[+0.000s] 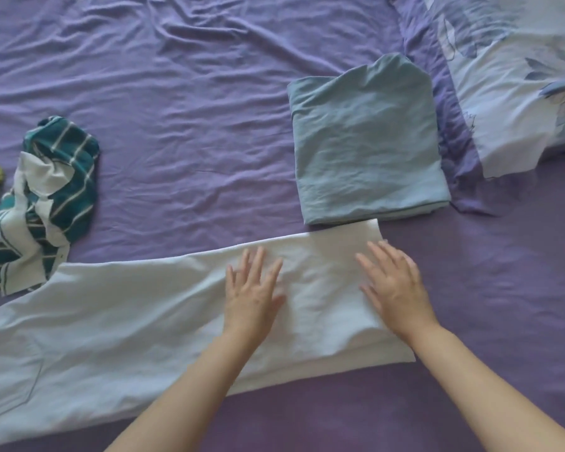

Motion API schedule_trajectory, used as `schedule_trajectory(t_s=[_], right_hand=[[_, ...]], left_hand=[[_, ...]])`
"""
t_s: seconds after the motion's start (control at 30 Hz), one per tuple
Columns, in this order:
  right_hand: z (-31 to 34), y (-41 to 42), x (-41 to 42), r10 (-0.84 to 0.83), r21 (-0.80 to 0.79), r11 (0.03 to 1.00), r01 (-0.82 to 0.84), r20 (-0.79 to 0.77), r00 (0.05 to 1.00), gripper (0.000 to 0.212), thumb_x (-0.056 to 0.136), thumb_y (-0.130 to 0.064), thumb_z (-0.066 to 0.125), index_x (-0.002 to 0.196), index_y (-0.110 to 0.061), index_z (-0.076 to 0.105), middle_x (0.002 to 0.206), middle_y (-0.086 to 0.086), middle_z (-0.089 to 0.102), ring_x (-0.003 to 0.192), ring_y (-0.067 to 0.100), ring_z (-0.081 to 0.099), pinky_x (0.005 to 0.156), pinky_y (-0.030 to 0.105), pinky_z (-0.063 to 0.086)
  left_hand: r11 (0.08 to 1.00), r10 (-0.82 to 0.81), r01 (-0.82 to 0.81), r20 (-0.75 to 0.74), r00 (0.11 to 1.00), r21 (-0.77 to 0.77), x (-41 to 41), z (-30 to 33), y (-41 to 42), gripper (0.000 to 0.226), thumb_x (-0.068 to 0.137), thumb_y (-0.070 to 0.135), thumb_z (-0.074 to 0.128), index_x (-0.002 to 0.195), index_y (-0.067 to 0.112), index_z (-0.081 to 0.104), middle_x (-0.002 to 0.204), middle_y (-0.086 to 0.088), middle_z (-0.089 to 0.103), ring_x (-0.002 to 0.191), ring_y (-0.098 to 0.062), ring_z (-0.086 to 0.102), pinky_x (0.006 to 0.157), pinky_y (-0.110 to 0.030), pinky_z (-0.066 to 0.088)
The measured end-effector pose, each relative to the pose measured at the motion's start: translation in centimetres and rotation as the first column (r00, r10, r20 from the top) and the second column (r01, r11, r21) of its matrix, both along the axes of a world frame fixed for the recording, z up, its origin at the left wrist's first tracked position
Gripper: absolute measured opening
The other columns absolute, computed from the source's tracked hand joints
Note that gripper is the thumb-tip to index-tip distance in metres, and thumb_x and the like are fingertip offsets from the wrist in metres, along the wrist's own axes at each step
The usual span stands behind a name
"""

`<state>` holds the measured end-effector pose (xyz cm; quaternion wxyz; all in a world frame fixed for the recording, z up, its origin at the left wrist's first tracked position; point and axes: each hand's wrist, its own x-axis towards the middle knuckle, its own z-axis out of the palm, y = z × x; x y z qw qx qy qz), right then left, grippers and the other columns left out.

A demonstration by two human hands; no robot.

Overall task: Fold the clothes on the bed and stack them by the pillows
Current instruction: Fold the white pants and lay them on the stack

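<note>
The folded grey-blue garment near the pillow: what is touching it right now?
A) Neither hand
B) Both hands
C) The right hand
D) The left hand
A: the folded grey-blue garment lies alone, while the left hand and right hand both rest flat with straight fingers on the pale white garment nearer the person.

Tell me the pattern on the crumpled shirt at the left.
Teal with white stripes, seen in the head view.
</note>
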<state>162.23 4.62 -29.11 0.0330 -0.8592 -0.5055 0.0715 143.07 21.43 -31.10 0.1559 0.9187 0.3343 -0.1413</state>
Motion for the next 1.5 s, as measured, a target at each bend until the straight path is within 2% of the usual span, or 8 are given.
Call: schedule_trajectory(t_s=[0.17, 0.4, 0.57, 0.67, 0.83, 1.03, 1.2, 1.5], right_hand=[[-1.3, -2.9, -5.2, 0.098, -0.244, 0.963, -0.118, -0.089, 0.991, 0.054, 0.092, -0.050, 0.027, 0.116, -0.022, 0.066, 0.127, 0.014, 0.060, 0.120, 0.035, 0.053, 0.101, 0.056, 0.033], [-1.8, -5.5, -5.3, 0.026, -0.419, 0.906, -0.065, -0.098, 0.995, 0.071, 0.095, -0.053, 0.000, 0.132, -0.023, 0.052, 0.136, 0.015, 0.051, 0.124, 0.035, 0.050, 0.098, 0.063, 0.034], [-0.5, -7.0, -6.0, 0.105, -0.263, 0.961, -0.081, 0.076, 0.992, 0.045, 0.088, -0.038, 0.041, 0.106, -0.007, 0.069, 0.112, 0.020, 0.066, 0.103, 0.033, 0.065, 0.091, 0.061, 0.042], [-0.4, -7.6, -6.6, 0.238, -0.156, 0.965, -0.212, 0.170, 0.956, 0.018, 0.072, -0.014, 0.073, 0.086, -0.005, 0.069, 0.096, 0.019, 0.069, 0.090, 0.033, 0.068, 0.084, 0.053, 0.050], [0.2, -6.4, -7.8, 0.276, -0.227, 0.951, -0.209, 0.324, 0.905, 0.028, 0.045, 0.011, 0.077, 0.062, -0.006, 0.063, 0.065, 0.014, 0.063, 0.061, 0.030, 0.064, 0.073, 0.045, 0.056], [1.9, -6.9, -8.3, 0.031, -0.320, 0.947, 0.002, 0.098, 0.995, 0.038, 0.053, 0.014, 0.070, 0.063, -0.012, 0.046, 0.060, 0.011, 0.056, 0.052, 0.030, 0.054, 0.044, 0.031, 0.037], [1.3, -8.8, -8.3, -0.231, -0.330, 0.923, 0.199, -0.058, 0.971, 0.014, 0.092, -0.019, 0.052, 0.087, -0.011, 0.061, 0.089, 0.011, 0.063, 0.083, 0.032, 0.057, 0.063, 0.038, 0.043], [-0.8, -8.4, -11.5, -0.036, -0.052, 0.998, 0.035, -0.007, 0.999, 0.023, 0.057, 0.005, 0.083, 0.069, -0.007, 0.067, 0.068, 0.012, 0.061, 0.061, 0.036, 0.058, 0.054, 0.042, 0.047]], left_hand=[[0.999, -0.044, 0.042, -0.094, 0.995, -0.021, -5.2, -0.2, -4.7, 0.056, 0.081, 0.049, 0.059, 0.131, 0.026, 0.055, 0.141, -0.013, 0.048, 0.127, -0.041, 0.046, 0.093, -0.066, 0.039], [0.999, 0.045, -0.039, -0.231, 0.972, 0.032, -10.8, -1.2, -4.1, 0.069, 0.083, 0.065, 0.017, 0.145, 0.036, 0.023, 0.155, -0.004, 0.025, 0.143, -0.034, 0.020, 0.105, -0.068, 0.016], [0.995, 0.097, -0.093, -0.227, 0.969, 0.027, -15.7, -1.2, -2.8, 0.078, 0.077, 0.075, -0.011, 0.146, 0.041, 0.002, 0.159, -0.003, 0.000, 0.146, -0.030, -0.005, 0.110, -0.063, 0.007], [1.000, -0.001, -0.004, -0.188, 0.982, -0.023, -16.4, -0.2, -2.6, 0.065, 0.087, 0.065, 0.039, 0.145, 0.037, 0.030, 0.156, -0.011, 0.019, 0.143, -0.038, 0.015, 0.106, -0.066, 0.020], [0.991, -0.134, 0.135, 0.100, 0.986, 0.001, -16.1, 0.3, -2.9, 0.061, 0.058, 0.026, 0.089, 0.115, 0.015, 0.069, 0.131, -0.024, 0.054, 0.118, -0.049, 0.052, 0.082, -0.063, 0.048], [0.993, -0.084, 0.112, 0.435, 0.897, -0.040, -16.7, 0.8, -4.0, 0.025, 0.059, -0.016, 0.079, 0.061, 0.002, 0.061, 0.082, -0.017, 0.068, 0.089, -0.047, 0.066, 0.066, -0.042, 0.057], [0.986, 0.082, 0.000, 0.490, 0.868, -0.165, -18.1, 0.5, -4.6, 0.015, 0.071, -0.004, 0.076, 0.064, 0.005, 0.066, 0.088, -0.007, 0.071, 0.106, -0.039, 0.062, 0.087, -0.042, 0.047], [0.968, 0.193, -0.146, 0.234, 0.953, -0.202, -17.9, -1.1, -6.6, 0.033, 0.084, 0.033, 0.067, 0.116, 0.032, 0.064, 0.136, 0.001, 0.045, 0.146, -0.025, 0.010, 0.115, -0.052, 0.003]])
